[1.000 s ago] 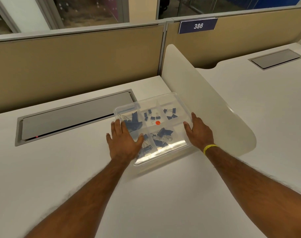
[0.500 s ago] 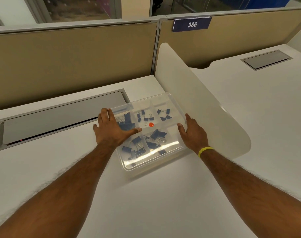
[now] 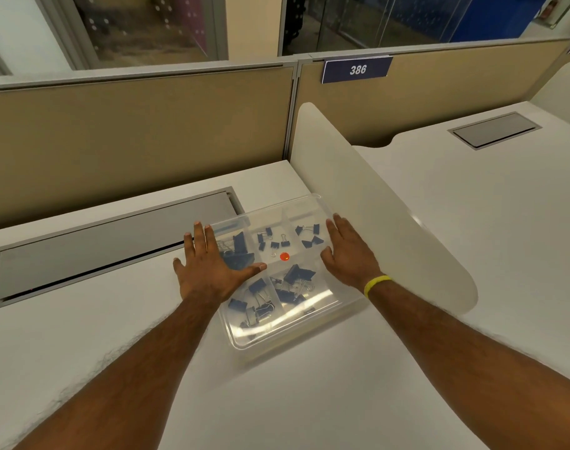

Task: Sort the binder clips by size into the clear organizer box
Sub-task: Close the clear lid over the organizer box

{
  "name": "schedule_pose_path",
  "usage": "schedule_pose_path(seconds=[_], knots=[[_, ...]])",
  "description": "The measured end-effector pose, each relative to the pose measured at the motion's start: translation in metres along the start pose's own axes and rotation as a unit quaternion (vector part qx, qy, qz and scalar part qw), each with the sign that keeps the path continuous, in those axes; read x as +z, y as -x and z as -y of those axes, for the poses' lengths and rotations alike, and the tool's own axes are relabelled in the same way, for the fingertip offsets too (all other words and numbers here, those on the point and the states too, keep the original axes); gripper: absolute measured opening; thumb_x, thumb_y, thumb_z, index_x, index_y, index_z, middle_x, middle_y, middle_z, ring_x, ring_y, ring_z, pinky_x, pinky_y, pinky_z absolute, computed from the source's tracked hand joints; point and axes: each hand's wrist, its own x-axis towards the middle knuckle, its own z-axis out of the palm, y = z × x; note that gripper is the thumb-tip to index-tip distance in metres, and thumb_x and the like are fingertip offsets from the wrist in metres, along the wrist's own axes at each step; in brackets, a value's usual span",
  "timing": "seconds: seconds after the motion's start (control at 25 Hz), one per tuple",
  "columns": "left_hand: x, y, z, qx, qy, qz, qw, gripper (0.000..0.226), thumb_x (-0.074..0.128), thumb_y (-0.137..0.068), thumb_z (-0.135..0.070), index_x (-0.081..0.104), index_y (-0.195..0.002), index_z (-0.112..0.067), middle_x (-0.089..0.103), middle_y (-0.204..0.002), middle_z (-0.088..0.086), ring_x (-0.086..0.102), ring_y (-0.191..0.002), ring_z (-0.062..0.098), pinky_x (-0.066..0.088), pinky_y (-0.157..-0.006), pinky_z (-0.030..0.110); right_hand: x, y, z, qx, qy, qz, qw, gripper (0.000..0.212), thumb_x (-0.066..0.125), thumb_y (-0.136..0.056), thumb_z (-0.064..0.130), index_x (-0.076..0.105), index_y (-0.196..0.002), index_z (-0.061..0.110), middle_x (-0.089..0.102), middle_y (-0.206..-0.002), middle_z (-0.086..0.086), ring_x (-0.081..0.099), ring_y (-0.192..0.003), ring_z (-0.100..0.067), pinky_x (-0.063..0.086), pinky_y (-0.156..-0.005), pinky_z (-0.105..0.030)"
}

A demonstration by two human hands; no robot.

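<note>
The clear organizer box (image 3: 296, 323) lies on the white desk with its clear lid on. Blue binder clips (image 3: 296, 277) of different sizes sit in its compartments, small ones at the far side, larger ones nearer me. A red dot (image 3: 284, 256) marks the lid's middle. My left hand (image 3: 209, 264) lies flat on the box's left side, fingers straight, thumb stretched over the lid. My right hand (image 3: 348, 254) rests flat against the box's right edge, fingers straight, a yellow band on its wrist.
A white curved divider panel (image 3: 384, 219) stands right beside the box on the right. A grey cable tray cover (image 3: 108, 245) is set into the desk to the left. Beige partition walls (image 3: 141, 138) close off the back. A second desk (image 3: 504, 222) lies beyond the divider.
My left hand slid from the lid's near left part to the far left edge. My right hand moved a little farther along the right edge. The box stayed put.
</note>
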Motion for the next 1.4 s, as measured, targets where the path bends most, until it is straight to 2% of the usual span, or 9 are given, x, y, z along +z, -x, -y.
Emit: schedule_pose_path(seconds=[0.24, 0.6, 0.8, 1.04, 1.16, 1.32, 1.4], knots=[[0.001, -0.002, 0.0, 0.003, -0.013, -0.006, 1.0, 0.133, 0.04, -0.054, -0.094, -0.01, -0.153, -0.021, -0.015, -0.162, 0.0, -0.01, -0.15, 0.027, 0.009, -0.116, 0.06, -0.008, -0.07, 0.026, -0.014, 0.044, 0.074, 0.996, 0.077, 0.037, -0.096, 0.059, 0.01, -0.155, 0.018, 0.001, -0.163, -0.005, 0.004, -0.15, -0.024, 0.011, -0.12, -0.041], [0.005, -0.005, 0.001, 0.002, -0.025, -0.016, 1.0, 0.128, 0.04, -0.057, -0.092, -0.008, -0.154, -0.023, -0.013, -0.163, 0.0, -0.007, -0.15, 0.027, 0.006, -0.117, 0.058, 0.015, -0.073, 0.022, -0.018, 0.05, -0.005, 0.999, 0.086, 0.029, -0.086, 0.075, 0.021, -0.153, 0.021, 0.013, -0.162, -0.004, 0.014, -0.149, -0.026, 0.013, -0.119, -0.046], [0.009, -0.008, 0.004, 0.003, 0.026, -0.024, 0.999, 0.126, 0.047, -0.057, -0.09, 0.0, -0.154, -0.025, -0.004, -0.164, 0.0, 0.006, -0.15, 0.03, 0.013, -0.116, 0.059, 0.022, -0.072, 0.019, -0.017, 0.028, -0.031, 0.999, 0.088, 0.025, -0.082, 0.076, 0.023, -0.152, 0.023, 0.015, -0.162, -0.003, 0.016, -0.149, -0.025, 0.011, -0.119, -0.046], [0.006, -0.007, 0.004, -0.005, 0.034, -0.013, 0.999, 0.136, 0.037, -0.045, -0.096, 0.001, -0.154, -0.024, -0.005, -0.164, 0.0, 0.01, -0.149, 0.031, 0.018, -0.114, 0.061, 0.012, -0.072, 0.017, -0.02, -0.041, 0.007, 0.999, 0.084, 0.05, -0.086, 0.066, 0.026, -0.151, 0.02, 0.013, -0.162, -0.003, 0.012, -0.149, -0.023, 0.005, -0.12, -0.044], [0.006, -0.005, 0.001, -0.012, 0.041, -0.013, 0.999, 0.133, 0.046, -0.05, -0.092, -0.001, -0.154, -0.025, -0.007, -0.164, -0.003, 0.008, -0.15, 0.03, 0.017, -0.114, 0.061, 0.002, -0.049, 0.009, -0.014, -0.084, 0.013, 0.996, 0.076, 0.055, -0.09, 0.056, 0.028, -0.15, 0.018, 0.016, -0.162, -0.004, 0.013, -0.149, -0.022, 0.004, -0.12, -0.039], [0.005, -0.004, -0.001, -0.016, 0.033, 0.005, 0.999, 0.132, 0.046, -0.052, -0.092, -0.003, -0.154, -0.024, -0.012, -0.163, -0.002, 0.002, -0.15, 0.029, 0.013, -0.115, 0.061, 0.012, 0.024, -0.012, 0.035, -0.056, -0.025, 0.998, 0.074, 0.044, -0.093, 0.06, 0.026, -0.152, 0.02, 0.011, -0.163, -0.004, 0.011, -0.15, -0.021, 0.012, -0.119, -0.035], [0.003, 0.003, -0.005, 0.001, -0.019, -0.015, 1.0, 0.122, 0.038, -0.061, -0.092, 0.0, -0.155, -0.024, -0.013, -0.163, 0.0, -0.006, -0.15, 0.028, 0.003, -0.116, 0.058, 0.016, 0.043, -0.016, 0.037, -0.024, -0.026, 0.999, 0.078, 0.032, -0.091, 0.065, 0.02, -0.154, 0.02, 0.006, -0.163, -0.004, 0.007, -0.15, -0.021, 0.009, -0.12, -0.035]])
